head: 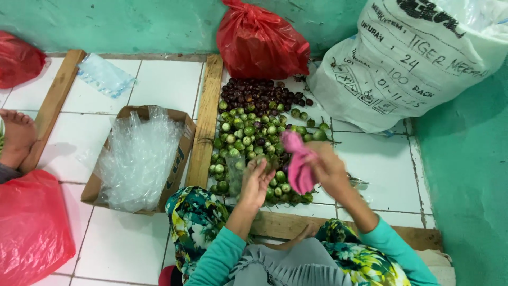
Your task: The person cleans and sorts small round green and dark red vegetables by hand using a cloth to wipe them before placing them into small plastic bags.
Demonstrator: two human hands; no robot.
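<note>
A: Start close. What are the hands doing?

B: The right hand [329, 168] has its fingers closed around a pink cloth [297, 161], held just above the near edge of the pile. The left hand [257, 182] is cupped, fingers curled loosely, at a small clear plastic bag [236, 168] standing among the green eggplants [248, 140]. Whether it actually grips the bag, I cannot tell.

A: What could go wrong?

B: I'd judge the round fruit the main risk. The heap lies on the tiled floor [370, 175] behind a low wooden plank [288, 225]; a nudge from either wrist could send some rolling towards the wall. The thin bag could also tip or slip, being barely supported.

A: And the containers?

B: Left of the pile, past an upright wooden plank [206, 122], a cardboard box [182, 153] is filled with crumpled clear plastic bags [137, 159]. Further back lie dark purple fruits [259, 94], then a knotted red plastic bag [259, 39], contents hidden, and a big white sack [407, 58], stuffed full.
</note>
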